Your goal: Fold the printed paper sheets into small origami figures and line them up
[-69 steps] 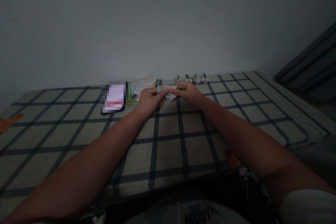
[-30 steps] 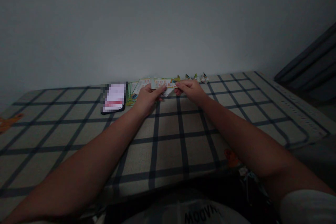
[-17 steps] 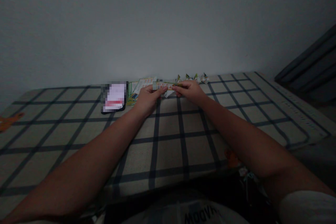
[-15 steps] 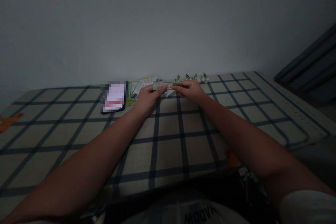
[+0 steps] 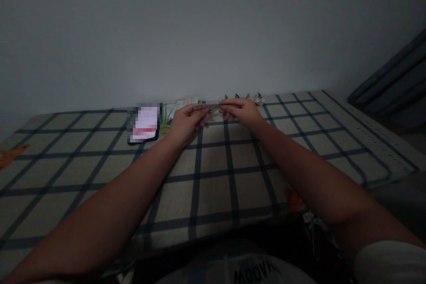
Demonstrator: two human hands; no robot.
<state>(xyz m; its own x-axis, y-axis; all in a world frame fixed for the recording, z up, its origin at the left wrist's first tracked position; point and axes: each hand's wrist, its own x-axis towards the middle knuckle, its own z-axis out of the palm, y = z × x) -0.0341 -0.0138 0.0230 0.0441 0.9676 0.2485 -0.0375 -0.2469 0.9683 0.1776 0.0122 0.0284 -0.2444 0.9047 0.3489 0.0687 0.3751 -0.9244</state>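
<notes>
Between my two hands a printed paper (image 5: 213, 107) is stretched, seen almost edge-on as a thin strip. My left hand (image 5: 184, 123) pinches its left end between thumb and fingers. At its right end, my right hand (image 5: 244, 112) grips it the same way, other fingers curled beneath. The paper is held just above the tablecloth, and how it is folded I cannot make out. Left of my left hand lie several printed green-and-white sheets (image 5: 182, 105), partly covered by that hand. Behind my right hand stand several small pointed paper pieces (image 5: 259, 99), their lower parts mostly hidden.
A dark-edged phone or tablet (image 5: 145, 124) with a lit, blurred screen lies left of the sheets. The checked tablecloth (image 5: 213, 155) reaches back to a grey wall (image 5: 213, 31). A dark curtain-like cloth (image 5: 396, 80) hangs at the right.
The paper has tipped from showing its printed face to lying nearly edge-on. My right hand has shifted slightly and both hands' lower fingers now show beneath the paper.
</notes>
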